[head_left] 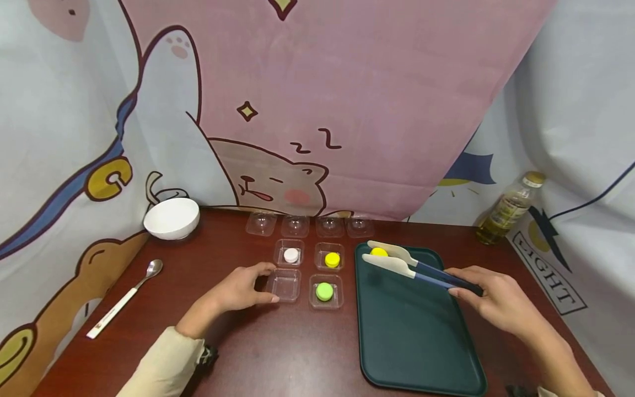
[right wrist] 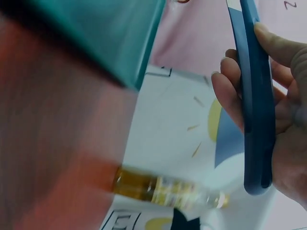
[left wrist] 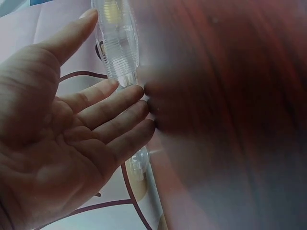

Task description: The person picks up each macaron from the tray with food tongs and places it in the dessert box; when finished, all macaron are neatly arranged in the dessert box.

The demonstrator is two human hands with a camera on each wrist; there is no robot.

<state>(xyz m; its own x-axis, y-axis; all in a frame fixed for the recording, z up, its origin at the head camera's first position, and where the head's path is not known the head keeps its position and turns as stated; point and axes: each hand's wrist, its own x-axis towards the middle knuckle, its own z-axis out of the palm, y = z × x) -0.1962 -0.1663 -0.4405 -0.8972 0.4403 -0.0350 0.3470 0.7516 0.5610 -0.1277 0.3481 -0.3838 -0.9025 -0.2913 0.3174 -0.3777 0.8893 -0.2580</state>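
Note:
My right hand [head_left: 496, 295] grips the blue handles of a pair of tongs [head_left: 431, 274], their cream tips pointing left over the dark green tray [head_left: 412, 331]. A yellow macaron [head_left: 379, 252] shows at the tray's far left corner, partly hidden behind the tips. My left hand [head_left: 238, 288] lies at the left side of a small clear plastic box [head_left: 285, 285] with nothing in it, thumb and fingers spread apart. In the left wrist view the fingers [left wrist: 115, 112] are nearly straight. Neighbouring boxes hold a white macaron [head_left: 291, 255], a yellow macaron [head_left: 332, 259] and a green macaron [head_left: 324, 291].
Several clear domed lids [head_left: 295, 225] line the back of the table. A white bowl [head_left: 172, 219] stands at the back left, with a spoon [head_left: 126, 298] in front of it. An oil bottle [head_left: 508, 209] is at the back right, near the printed cloth wall.

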